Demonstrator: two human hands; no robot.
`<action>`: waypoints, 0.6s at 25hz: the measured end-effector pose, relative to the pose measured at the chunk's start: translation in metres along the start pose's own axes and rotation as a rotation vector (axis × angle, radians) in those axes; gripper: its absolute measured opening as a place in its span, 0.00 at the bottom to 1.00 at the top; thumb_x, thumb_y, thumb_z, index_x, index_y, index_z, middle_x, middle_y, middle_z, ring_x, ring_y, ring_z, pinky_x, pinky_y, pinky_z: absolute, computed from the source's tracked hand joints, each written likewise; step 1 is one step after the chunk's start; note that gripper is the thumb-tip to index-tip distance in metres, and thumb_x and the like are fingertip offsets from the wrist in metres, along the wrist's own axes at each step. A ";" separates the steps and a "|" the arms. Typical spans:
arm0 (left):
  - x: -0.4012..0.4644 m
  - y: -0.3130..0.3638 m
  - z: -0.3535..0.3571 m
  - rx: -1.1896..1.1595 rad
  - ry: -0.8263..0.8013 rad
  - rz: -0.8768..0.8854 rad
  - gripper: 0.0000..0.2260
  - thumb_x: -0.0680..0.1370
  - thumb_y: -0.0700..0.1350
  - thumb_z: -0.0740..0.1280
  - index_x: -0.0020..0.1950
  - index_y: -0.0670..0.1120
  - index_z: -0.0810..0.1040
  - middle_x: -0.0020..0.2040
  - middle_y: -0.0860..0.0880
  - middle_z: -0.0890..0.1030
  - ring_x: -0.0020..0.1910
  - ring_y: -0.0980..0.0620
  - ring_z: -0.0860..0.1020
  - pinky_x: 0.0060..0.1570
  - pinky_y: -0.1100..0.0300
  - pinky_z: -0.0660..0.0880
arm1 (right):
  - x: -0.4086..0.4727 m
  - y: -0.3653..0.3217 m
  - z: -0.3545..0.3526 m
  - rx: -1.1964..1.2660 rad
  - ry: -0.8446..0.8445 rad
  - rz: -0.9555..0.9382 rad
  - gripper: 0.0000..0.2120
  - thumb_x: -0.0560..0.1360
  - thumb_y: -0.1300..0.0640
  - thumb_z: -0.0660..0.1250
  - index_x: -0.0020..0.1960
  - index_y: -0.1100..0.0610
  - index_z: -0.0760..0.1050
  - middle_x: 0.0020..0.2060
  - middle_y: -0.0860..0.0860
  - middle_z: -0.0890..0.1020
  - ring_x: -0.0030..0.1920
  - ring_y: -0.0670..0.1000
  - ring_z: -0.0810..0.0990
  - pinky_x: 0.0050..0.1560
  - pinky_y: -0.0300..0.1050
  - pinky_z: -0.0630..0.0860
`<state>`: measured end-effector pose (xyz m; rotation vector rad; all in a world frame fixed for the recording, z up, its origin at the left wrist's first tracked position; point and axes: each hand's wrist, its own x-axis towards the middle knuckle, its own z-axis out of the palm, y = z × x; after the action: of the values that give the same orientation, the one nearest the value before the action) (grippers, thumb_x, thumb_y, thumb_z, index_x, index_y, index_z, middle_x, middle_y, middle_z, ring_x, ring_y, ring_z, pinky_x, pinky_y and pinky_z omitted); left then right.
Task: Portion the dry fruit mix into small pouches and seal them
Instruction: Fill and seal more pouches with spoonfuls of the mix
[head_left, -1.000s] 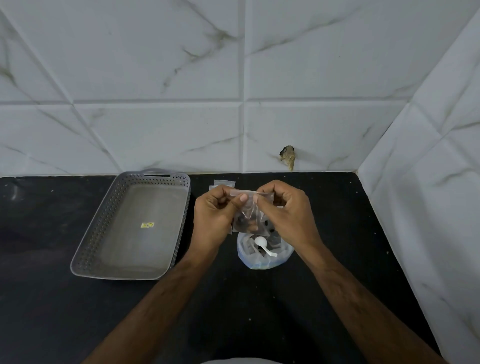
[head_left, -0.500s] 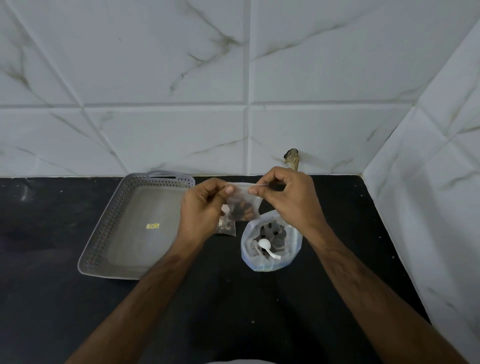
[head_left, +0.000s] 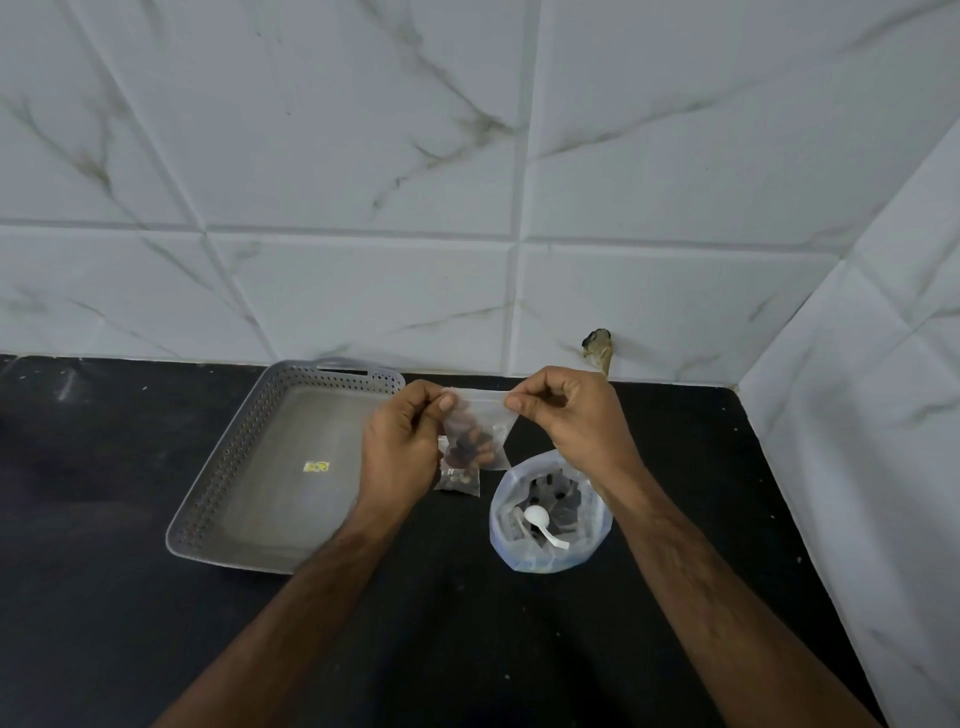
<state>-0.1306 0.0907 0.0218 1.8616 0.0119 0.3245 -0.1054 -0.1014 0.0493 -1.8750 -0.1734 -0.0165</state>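
A small clear pouch (head_left: 479, 435) with dark dry fruit in its lower half hangs above the black counter. My left hand (head_left: 402, 439) pinches the pouch's top left corner and my right hand (head_left: 574, 415) pinches its top right corner, stretching the top strip between them. Below and behind it a second small pouch (head_left: 460, 479) with dry fruit lies on the counter, partly hidden by my left hand. To the right stands an open bag of dry fruit mix (head_left: 548, 512) with a white plastic spoon (head_left: 540, 522) inside.
A grey perforated tray (head_left: 270, 462) with a small yellow sticker lies on the left of the black counter (head_left: 467, 623). White marble-look tiled walls close the back and right side. A dark stub (head_left: 598, 347) sticks out at the wall's base.
Both hands have lifted the pouch up and away from the open bag, and the right hand's pinch now sits at the pouch's right end. The second pouch on the counter has come into sight.
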 end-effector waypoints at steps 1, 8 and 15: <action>0.000 -0.003 -0.001 -0.039 0.003 -0.013 0.11 0.83 0.39 0.65 0.43 0.50 0.81 0.37 0.54 0.83 0.38 0.50 0.82 0.38 0.45 0.81 | 0.000 0.000 0.002 0.014 -0.010 0.004 0.04 0.74 0.60 0.76 0.43 0.52 0.84 0.38 0.47 0.87 0.43 0.47 0.85 0.49 0.38 0.80; -0.011 0.002 0.003 -0.309 -0.151 -0.049 0.07 0.77 0.45 0.71 0.48 0.42 0.79 0.40 0.46 0.84 0.40 0.49 0.83 0.39 0.57 0.80 | -0.006 -0.003 0.008 -0.117 -0.027 -0.021 0.02 0.78 0.59 0.72 0.47 0.57 0.81 0.38 0.45 0.83 0.39 0.38 0.79 0.42 0.30 0.74; -0.003 0.003 0.005 -0.357 -0.115 -0.001 0.06 0.74 0.43 0.75 0.41 0.40 0.82 0.38 0.41 0.83 0.39 0.46 0.80 0.43 0.57 0.78 | -0.012 -0.006 0.009 -0.014 -0.137 -0.042 0.04 0.77 0.56 0.73 0.52 0.53 0.82 0.46 0.45 0.85 0.49 0.44 0.84 0.51 0.37 0.80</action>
<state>-0.1333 0.0847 0.0230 1.5230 -0.1162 0.2029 -0.1190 -0.0928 0.0516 -1.8866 -0.3070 0.0821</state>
